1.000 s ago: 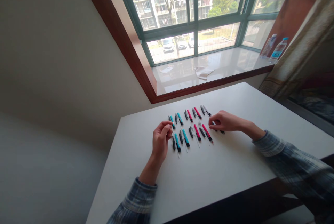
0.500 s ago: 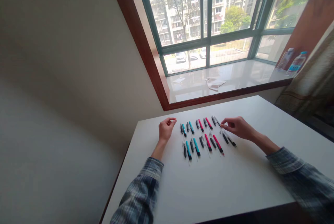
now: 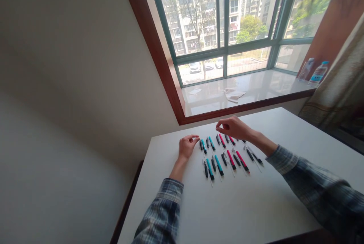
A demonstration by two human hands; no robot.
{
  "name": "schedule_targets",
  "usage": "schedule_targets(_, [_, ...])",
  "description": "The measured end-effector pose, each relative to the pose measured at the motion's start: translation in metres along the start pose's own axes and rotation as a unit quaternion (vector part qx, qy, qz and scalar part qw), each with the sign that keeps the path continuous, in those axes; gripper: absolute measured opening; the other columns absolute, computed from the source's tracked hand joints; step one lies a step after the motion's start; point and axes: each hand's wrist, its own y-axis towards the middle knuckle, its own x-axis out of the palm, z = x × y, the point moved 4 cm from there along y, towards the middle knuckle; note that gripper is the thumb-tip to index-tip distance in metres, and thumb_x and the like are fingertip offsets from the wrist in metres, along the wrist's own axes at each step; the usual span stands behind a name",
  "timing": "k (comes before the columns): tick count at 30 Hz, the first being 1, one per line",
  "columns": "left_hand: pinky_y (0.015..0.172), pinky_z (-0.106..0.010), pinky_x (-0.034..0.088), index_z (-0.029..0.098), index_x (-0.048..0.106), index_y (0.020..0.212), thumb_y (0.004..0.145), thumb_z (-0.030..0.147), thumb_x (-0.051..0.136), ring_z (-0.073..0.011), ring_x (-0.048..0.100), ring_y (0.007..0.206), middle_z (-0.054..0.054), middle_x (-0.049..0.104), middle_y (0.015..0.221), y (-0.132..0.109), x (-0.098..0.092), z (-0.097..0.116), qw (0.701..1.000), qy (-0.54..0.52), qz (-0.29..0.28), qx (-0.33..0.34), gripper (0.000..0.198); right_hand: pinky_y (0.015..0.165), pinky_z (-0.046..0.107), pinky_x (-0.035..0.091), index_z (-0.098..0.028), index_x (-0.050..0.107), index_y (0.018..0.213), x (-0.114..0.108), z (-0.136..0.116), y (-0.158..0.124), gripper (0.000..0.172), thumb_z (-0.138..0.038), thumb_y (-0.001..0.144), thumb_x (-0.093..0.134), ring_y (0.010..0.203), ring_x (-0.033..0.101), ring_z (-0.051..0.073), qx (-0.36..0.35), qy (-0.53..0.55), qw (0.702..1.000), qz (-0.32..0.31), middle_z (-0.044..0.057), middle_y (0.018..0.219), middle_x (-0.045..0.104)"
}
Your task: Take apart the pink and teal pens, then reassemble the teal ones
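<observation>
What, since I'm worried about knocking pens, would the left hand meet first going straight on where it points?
Probably the leftmost black pen part, though depth is unclear and the left hand may pass above it.

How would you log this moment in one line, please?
left hand: beside slim black plastic part | right hand: near slim pink plastic barrel | surface: white rectangular table

Daylight from the sliding window (image 3: pixel 226 49) washes out the apartment buildings (image 3: pixel 234 13) and glares on the glossy windowsill (image 3: pixel 210 102); the left-hand wall (image 3: pixel 71 85) lies dim. Wide-angle distortion stretches the edges, where the right plaid sleeve (image 3: pixel 315 183) blurs.
</observation>
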Motion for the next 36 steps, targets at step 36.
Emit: schedule_targets(36, [0.106,-0.045,0.046,0.025,0.076,0.119,0.097,0.027,0.06,-0.0284,0.062,0.115,-0.008,0.073,0.123,0.017,0.0,-0.013,0.987,0.136,-0.012,0.081,0.027,0.055,0.025,0.039,-0.016,0.078,0.089,0.018,-0.021,0.044,0.02,-0.028,0.094,0.062,0.056,0.056,0.013,-0.015,0.037,0.998,-0.041,0.003,0.07,0.07])
